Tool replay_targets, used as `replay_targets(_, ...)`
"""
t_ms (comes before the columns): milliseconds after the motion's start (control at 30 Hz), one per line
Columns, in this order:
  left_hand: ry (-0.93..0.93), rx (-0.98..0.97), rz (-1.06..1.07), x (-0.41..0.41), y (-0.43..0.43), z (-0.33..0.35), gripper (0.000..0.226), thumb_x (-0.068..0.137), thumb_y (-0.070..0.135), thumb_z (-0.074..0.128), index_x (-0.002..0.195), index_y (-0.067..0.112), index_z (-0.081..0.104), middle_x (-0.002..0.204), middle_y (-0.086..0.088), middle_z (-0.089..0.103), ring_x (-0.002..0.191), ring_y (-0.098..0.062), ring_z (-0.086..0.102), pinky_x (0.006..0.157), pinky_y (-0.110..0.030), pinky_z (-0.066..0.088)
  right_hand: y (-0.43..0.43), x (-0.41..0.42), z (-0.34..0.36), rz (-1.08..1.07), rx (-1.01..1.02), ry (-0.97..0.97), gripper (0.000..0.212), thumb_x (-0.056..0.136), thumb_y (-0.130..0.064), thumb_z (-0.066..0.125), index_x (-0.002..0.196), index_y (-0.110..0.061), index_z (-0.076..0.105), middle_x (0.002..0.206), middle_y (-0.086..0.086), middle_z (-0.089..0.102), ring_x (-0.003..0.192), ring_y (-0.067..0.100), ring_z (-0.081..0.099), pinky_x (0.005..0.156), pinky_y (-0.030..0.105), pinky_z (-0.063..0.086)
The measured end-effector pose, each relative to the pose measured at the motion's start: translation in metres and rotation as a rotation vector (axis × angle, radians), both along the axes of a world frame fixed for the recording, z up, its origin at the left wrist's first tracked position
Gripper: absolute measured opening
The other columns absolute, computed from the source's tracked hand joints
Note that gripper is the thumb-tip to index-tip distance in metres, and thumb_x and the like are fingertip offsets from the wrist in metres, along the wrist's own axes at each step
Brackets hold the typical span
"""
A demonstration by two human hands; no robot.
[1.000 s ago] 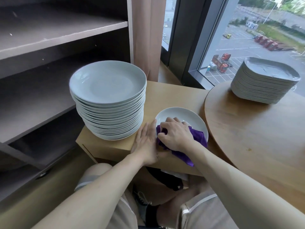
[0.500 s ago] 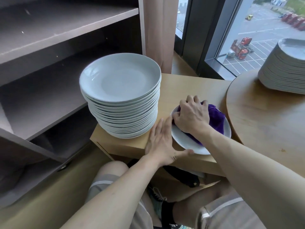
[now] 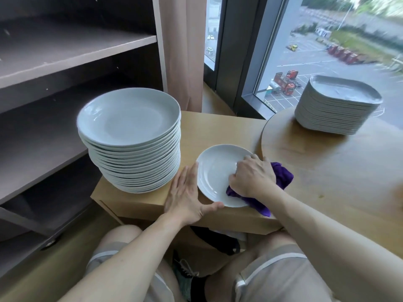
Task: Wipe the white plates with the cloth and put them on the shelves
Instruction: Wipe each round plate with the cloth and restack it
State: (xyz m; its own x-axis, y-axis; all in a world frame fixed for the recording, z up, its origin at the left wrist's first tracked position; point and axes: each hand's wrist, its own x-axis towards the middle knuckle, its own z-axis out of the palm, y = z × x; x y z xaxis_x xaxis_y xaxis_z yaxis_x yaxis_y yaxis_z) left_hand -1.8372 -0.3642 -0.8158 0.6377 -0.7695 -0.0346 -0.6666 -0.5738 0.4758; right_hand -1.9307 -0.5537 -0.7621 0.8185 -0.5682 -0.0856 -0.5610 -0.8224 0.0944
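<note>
The single white plate [image 3: 216,171] lies on the low wooden cabinet [image 3: 209,127], between the tall stack of round plates [image 3: 130,131] and the round table [image 3: 327,171]. The right hand [image 3: 253,177] bunches the purple cloth [image 3: 282,175] under curled fingers on the plate's right side. The left hand [image 3: 185,192] lies flat, fingers straight, bracing the left rim. A good wipe likely needs a firm brace and circles across the whole face. The tall stack stands just beside the left hand, between plate and shelves [image 3: 65,46]. A 2nd stack [image 3: 335,105] sits on the table.

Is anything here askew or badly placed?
The tall stack of round white plates looks uneven: upper plates sit left of lower ones, near the left edge of the light wooden table. Nothing looks spilled.
</note>
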Motion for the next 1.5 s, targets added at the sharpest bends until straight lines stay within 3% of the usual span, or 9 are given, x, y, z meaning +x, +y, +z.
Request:
replay_targets(267,-0.009,0.007,-0.012,0.0,-0.002,-0.002,0.136,0.056,0.107,0.036,0.152,0.039,-0.031,0.17,0.011,-0.011,0.12,0.018,-0.052,0.099,-0.011,-0.037,0.034,-0.002,0.0,0.041,0.246,-0.078,0.031,0.08,-0.04,0.039,0.068,-0.019,0.058,0.082,-0.004,0.057,0.092,0.021,0.047,0.082,0.042,0.031)
replay_targets(433,0.0,0.037,-0.042,0.002,-0.002,-0.003,0.139,0.062,0.101,0.044,0.153,0.029,-0.033,0.169,0.01,-0.017,0.144,0.001,-0.035,0.118,-0.026,-0.023,0.044,0.013,-0.006,0.132,0.308,-0.181,0.032,0.085,-0.035,0.041,0.063,-0.018,0.057,0.078,-0.006,0.053,0.089,0.019,0.044,0.082,0.041,0.034)
replay_targets(567,-0.087,0.05,-0.055,0.003,-0.001,-0.011,0.134,0.083,0.063,0.068,0.148,0.023,-0.042,0.168,0.007,-0.022,0.154,-0.013,-0.024,0.122,-0.031,-0.019,0.048,0.031,-0.015,0.175,0.321,-0.27,0.032,0.085,-0.037,0.037,0.06,-0.02,0.049,0.075,-0.005,0.048,0.088,0.019,0.044,0.081,0.039,0.034)
replay_targets(700,-0.027,0.001,-0.014,0.001,-0.005,-0.006,0.139,0.062,0.104,0.04,0.156,0.027,-0.027,0.168,0.013,-0.018,0.153,-0.008,-0.024,0.126,-0.038,-0.012,0.048,0.062,-0.019,0.126,0.361,-0.388,0.03,0.08,-0.046,0.025,0.061,-0.028,0.041,0.077,-0.009,0.046,0.089,0.017,0.041,0.081,0.038,0.031)
replay_targets(867,-0.026,-0.026,-0.011,0.0,-0.003,-0.009,0.139,0.061,0.106,0.037,0.157,0.028,-0.025,0.171,0.004,-0.009,0.154,-0.008,-0.021,0.125,-0.036,-0.013,0.024,0.082,-0.03,0.112,0.194,-0.461,0.021,0.082,-0.041,0.034,0.067,-0.029,0.042,0.083,-0.009,0.046,0.091,0.018,0.04,0.083,0.04,0.035)
replay_targets(1033,-0.03,-0.025,-0.01,0.0,-0.003,-0.013,0.139,0.062,0.104,0.039,0.158,0.028,-0.025,0.172,0.001,-0.006,0.155,-0.009,-0.019,0.126,-0.036,-0.011,0.014,0.086,-0.029,0.106,-0.039,-0.363,0.031,0.087,-0.044,0.038,0.076,-0.02,0.055,0.085,-0.001,0.053,0.091,0.024,0.047,0.084,0.046,0.039)
replay_targets(1200,-0.019,-0.01,-0.008,0.0,-0.001,-0.009,0.137,0.06,0.106,0.036,0.154,0.032,-0.03,0.171,0.003,-0.01,0.151,-0.004,-0.026,0.119,-0.028,-0.024,-0.011,0.071,-0.016,0.136,-0.186,-0.143,0.044,0.09,-0.045,0.036,0.09,-0.015,0.067,0.094,0.004,0.064,0.091,0.024,0.048,0.088,0.048,0.039)
replay_targets(1333,0.004,-0.02,-0.001,-0.002,-0.001,-0.007,0.138,0.058,0.106,0.036,0.155,0.033,-0.029,0.171,0.004,-0.007,0.148,0.0,-0.027,0.111,-0.02,-0.031,-0.023,0.037,-0.013,0.083,-0.172,-0.074,0.041,0.089,-0.046,0.033,0.08,-0.018,0.061,0.092,0.002,0.063,0.095,0.023,0.049,0.089,0.046,0.036)
replay_targets(1500,0.007,-0.015,0.016,-0.001,-0.002,-0.005,0.138,0.057,0.105,0.039,0.154,0.035,-0.029,0.171,0.006,-0.007,0.152,-0.003,-0.02,0.113,-0.022,-0.029,-0.014,0.005,-0.012,-0.001,0.024,-0.118,0.034,0.082,-0.044,0.033,0.067,-0.022,0.055,0.085,-0.005,0.055,0.104,0.021,0.05,0.085,0.042,0.035)
